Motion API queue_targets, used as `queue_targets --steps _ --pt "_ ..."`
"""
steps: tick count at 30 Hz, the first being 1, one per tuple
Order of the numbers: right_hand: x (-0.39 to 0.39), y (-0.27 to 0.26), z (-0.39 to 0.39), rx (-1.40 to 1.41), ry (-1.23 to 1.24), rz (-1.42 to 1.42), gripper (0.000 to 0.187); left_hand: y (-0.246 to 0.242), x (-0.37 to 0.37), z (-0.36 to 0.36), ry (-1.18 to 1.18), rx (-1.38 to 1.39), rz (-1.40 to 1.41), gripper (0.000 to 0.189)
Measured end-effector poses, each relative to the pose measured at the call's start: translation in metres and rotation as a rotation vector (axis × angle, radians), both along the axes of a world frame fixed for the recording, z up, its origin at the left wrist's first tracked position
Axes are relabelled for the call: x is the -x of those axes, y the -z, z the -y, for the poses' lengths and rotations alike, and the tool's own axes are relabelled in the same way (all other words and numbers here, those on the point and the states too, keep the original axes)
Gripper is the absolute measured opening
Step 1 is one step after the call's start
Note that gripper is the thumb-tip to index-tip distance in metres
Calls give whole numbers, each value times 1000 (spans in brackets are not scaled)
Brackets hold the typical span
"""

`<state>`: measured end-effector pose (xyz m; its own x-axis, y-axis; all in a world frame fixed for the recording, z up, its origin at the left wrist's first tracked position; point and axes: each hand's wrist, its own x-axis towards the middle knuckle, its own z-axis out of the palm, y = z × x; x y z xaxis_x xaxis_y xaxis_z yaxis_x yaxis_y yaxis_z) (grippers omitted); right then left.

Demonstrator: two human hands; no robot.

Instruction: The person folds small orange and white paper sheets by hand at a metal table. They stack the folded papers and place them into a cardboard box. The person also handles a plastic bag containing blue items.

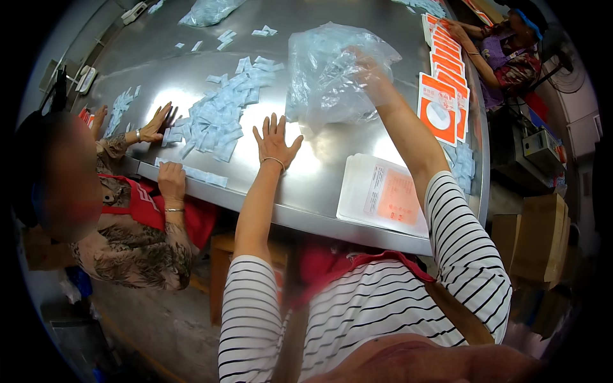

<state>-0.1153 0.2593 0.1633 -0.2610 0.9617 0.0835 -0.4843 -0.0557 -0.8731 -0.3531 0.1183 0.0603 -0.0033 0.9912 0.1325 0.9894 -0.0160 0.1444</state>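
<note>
My left hand (pixel 277 143) lies with fingers spread on the metal table (pixel 230 196), just right of a loose pile of small pale-blue packets (pixel 215 110). My right hand (pixel 366 67) is inside or behind the film of a large clear plastic bag (pixel 330 76), which looks to hold more pale-blue packets. Its fingers are blurred by the plastic, so whether they grip anything is not visible. Close to my right forearm, a stack of white cards (pixel 378 196) with an orange printed panel lies near the table's front edge.
Overlapping orange-and-white cards (pixel 438 105) run along the right edge, where a co-worker's hands (pixel 455 31) touch them. Another co-worker's hand (pixel 152 125) rests left of the pile, near a strip of packets (pixel 201 175). Another plastic bag (pixel 210 12) stands at the back.
</note>
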Motion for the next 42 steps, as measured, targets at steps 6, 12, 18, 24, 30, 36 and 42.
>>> queue_targets --steps 6,12,18,24,30,36,42 --pt "-27 -8 20 529 9 -363 21 7 -2 -7 15 -7 -18 76" --pt "-104 -12 86 643 117 -378 24 13 1 -14 33 32 -61 75" --pt "-212 -21 176 361 475 160 43 32 17 -17 46 -30 -69 75" --pt "-271 24 241 32 648 1466 56 35 15 -19 63 -49 -64 74" --pt "-284 74 256 41 513 1986 93 40 14 -20 74 -75 -39 73" --pt "-298 33 256 237 122 1937 126 41 13 -21 85 -91 -41 73" --pt "-286 -10 248 379 99 1966 78 38 14 -18 86 -70 -32 74"
